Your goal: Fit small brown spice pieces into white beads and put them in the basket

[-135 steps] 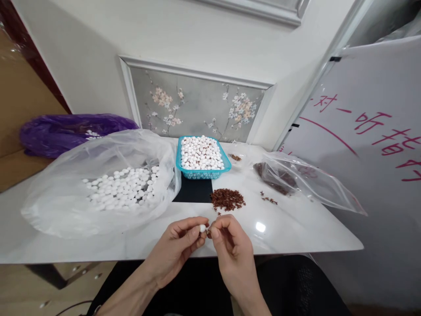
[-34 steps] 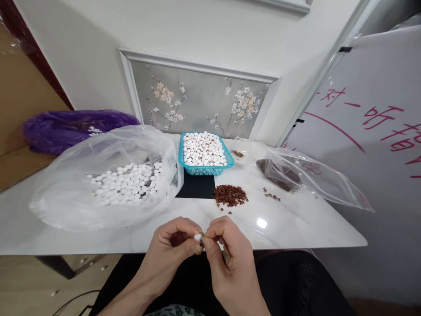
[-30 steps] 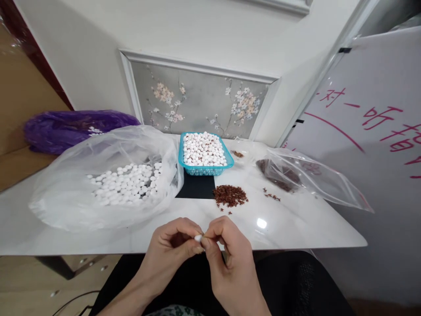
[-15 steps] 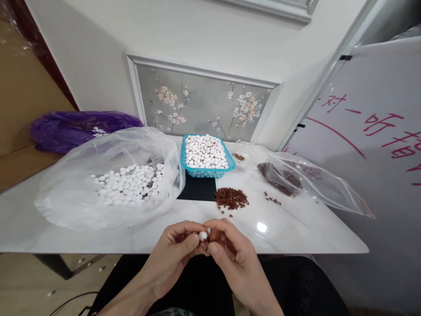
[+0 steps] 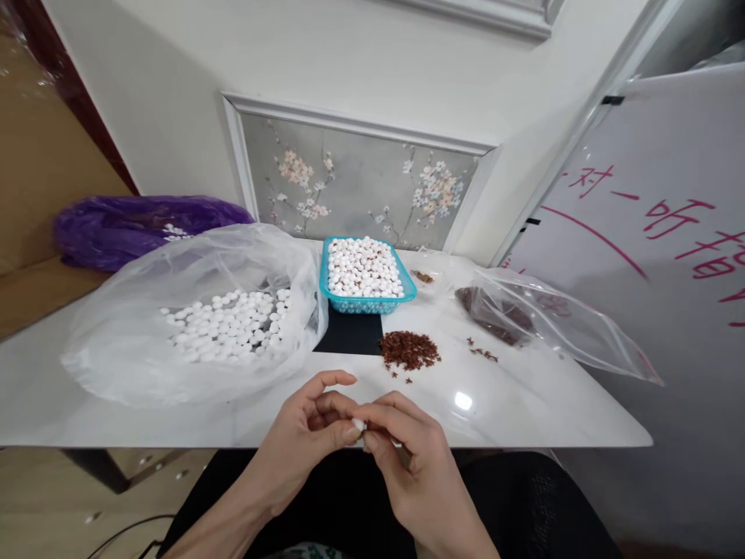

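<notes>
Between my fingertips, at the table's front edge, is a small white bead (image 5: 359,425). My left hand (image 5: 311,427) pinches it with thumb and fingers, the index finger raised off it. My right hand (image 5: 404,446) is closed at the bead's right side, on a tiny brown piece that is mostly hidden. Beyond my hands lies a pile of small brown star-shaped pieces (image 5: 410,351). A blue basket (image 5: 372,305) behind it is heaped with white beads showing brown bits. To the left, a clear plastic bag (image 5: 128,341) holds loose white beads.
A purple bag (image 5: 145,221) rests at the back left. On the right lies a zip bag of brown pieces (image 5: 500,314), with a few loose pieces near it. A dark mat (image 5: 352,332) is partly under the basket. A whiteboard (image 5: 640,194) stands at the right.
My left index finger has lifted away from the bead. My right fingers have moved slightly left and over the bead, which now shows less and sits a little lower.
</notes>
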A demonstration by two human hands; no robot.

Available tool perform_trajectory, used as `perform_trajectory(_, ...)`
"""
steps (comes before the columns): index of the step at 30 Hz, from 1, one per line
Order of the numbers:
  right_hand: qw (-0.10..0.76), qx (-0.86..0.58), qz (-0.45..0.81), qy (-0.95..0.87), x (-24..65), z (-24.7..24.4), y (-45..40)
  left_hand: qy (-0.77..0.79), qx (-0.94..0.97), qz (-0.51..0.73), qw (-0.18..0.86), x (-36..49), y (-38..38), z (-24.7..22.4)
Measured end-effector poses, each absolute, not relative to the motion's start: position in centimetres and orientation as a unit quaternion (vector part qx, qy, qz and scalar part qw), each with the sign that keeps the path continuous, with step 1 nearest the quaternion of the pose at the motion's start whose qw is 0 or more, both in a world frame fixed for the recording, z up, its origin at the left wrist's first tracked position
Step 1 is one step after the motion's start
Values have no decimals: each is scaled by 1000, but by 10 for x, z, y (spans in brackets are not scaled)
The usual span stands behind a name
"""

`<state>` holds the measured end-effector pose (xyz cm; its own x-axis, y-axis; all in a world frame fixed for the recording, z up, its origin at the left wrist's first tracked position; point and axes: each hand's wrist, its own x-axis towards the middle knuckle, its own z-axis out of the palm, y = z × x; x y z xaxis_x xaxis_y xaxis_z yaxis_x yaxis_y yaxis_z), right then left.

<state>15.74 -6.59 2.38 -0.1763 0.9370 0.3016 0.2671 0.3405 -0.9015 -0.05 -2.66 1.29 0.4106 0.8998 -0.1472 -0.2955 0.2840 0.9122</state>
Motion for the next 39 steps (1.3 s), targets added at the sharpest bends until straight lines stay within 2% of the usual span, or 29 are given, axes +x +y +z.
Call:
perform_trajectory(14, 467, -441, 372, -670, 158, 20, -61, 361, 433, 404, 720, -3, -26, 10)
perform_trajectory(30, 469, -472, 291, -687, 158, 12, -62, 369, 498, 399, 676, -2, -23, 2)
perform_trajectory(39, 496, -447, 362, -650, 165, 23, -59, 327, 319, 421, 784, 0, -28, 9)
